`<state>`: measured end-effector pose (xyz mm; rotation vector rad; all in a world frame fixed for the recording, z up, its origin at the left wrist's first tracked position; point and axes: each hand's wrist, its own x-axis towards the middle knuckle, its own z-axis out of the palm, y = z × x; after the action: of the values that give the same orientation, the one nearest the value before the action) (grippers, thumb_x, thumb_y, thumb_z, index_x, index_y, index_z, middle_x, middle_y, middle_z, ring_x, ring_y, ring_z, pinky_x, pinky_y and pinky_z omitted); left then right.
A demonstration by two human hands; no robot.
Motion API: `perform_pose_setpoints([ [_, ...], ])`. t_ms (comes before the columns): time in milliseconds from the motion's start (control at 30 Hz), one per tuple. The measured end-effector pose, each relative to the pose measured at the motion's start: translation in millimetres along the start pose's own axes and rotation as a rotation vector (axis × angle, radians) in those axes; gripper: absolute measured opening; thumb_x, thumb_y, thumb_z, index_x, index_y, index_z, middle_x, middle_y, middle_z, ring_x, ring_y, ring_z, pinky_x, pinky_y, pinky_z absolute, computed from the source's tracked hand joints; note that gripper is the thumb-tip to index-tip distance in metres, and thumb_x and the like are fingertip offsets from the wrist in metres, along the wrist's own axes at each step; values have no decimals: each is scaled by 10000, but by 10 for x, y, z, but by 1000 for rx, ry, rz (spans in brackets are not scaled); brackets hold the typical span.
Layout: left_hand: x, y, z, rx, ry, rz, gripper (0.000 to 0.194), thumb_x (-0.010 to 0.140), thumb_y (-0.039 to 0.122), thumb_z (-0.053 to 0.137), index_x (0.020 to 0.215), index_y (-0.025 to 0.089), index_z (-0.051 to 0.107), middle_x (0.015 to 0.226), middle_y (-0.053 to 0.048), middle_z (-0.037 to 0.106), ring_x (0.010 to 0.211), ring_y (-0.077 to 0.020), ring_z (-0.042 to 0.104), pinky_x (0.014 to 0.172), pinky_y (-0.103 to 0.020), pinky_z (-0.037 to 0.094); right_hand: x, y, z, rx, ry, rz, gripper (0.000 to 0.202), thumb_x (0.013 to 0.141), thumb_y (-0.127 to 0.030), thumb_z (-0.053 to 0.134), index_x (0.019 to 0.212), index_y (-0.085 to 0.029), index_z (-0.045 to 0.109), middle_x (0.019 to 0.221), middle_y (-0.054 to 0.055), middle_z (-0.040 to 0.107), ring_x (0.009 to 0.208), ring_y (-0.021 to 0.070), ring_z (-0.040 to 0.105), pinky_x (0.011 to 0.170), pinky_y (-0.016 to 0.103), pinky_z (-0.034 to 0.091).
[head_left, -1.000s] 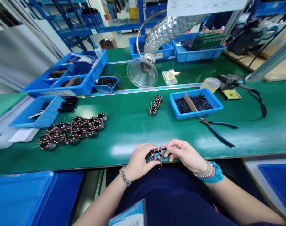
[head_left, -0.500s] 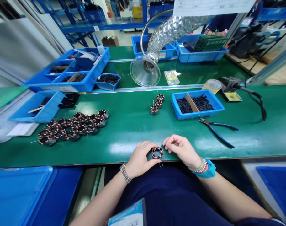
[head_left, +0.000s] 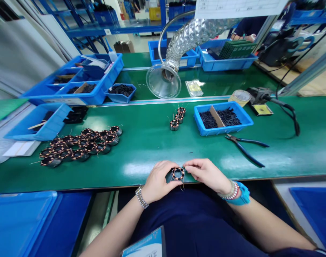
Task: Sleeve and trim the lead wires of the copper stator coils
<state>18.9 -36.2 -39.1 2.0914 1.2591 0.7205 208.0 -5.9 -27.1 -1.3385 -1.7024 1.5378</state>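
Near the table's front edge, my left hand [head_left: 161,177] is closed around a small ring-shaped motor stator [head_left: 178,174] with copper windings and thin wire ends. Thumb and fingers grip it from the left, its open ring facing up. My right hand [head_left: 206,172] is pinched at the stator's upper right edge, by a wire end; what lies between the fingertips is too small to make out. A tiny dark piece [head_left: 190,152] lies on the green table just beyond. Further back, several stators [head_left: 174,125] stand in a short row, and a larger group of stators [head_left: 81,144] sits at left.
A blue bin [head_left: 223,128] of short black tubes stands right of centre, with blue-handled cutting pliers [head_left: 246,150] in front. A clear funnel [head_left: 163,85] on a foil duct hangs behind. Blue bins [head_left: 42,125] line the left. A co-worker's hand [head_left: 250,37] shows at far right back.
My right hand has come lower and closer against the stator's edge. The tiny dark piece now shows on the table. My left hand keeps its hold; the view has shifted slightly.
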Motion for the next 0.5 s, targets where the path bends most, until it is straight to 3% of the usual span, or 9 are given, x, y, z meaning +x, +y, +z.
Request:
perform_pose_setpoints([
  [67, 1, -3, -1, -3, 1, -9, 351, 695, 396, 624, 983, 226, 518, 955, -44, 611, 908, -208, 544, 825, -363, 387, 0, -21, 50, 197, -22, 139, 253, 709, -371, 560, 825, -151, 604, 456, -58, 427, 390, 53, 340, 371, 193, 263],
  [167, 1, -10, 1, -4, -2, -18, 361, 685, 391, 635, 983, 226, 519, 959, -48, 609, 913, -214, 540, 828, -371, 385, 32, -24, 81, 314, 16, 158, 235, 643, -337, 622, 772, -146, 581, 430, -80, 387, 376, 34, 296, 350, 177, 197],
  [400, 2, -16, 7, 13, -5, -11, 365, 678, 379, 649, 980, 223, 514, 966, -34, 607, 917, -195, 533, 834, -348, 384, 27, 12, 183, 215, 159, 29, 145, 651, -298, 604, 666, -161, 559, 571, -30, 511, 447, 53, 381, 411, 200, 302],
  [500, 2, -15, 8, 20, 8, -7, 368, 679, 387, 647, 979, 222, 511, 965, -26, 608, 913, -186, 534, 834, -339, 384, 46, 41, 134, 131, 203, -19, 138, 684, -303, 570, 687, -165, 560, 585, -21, 523, 468, 72, 413, 446, 216, 346],
])
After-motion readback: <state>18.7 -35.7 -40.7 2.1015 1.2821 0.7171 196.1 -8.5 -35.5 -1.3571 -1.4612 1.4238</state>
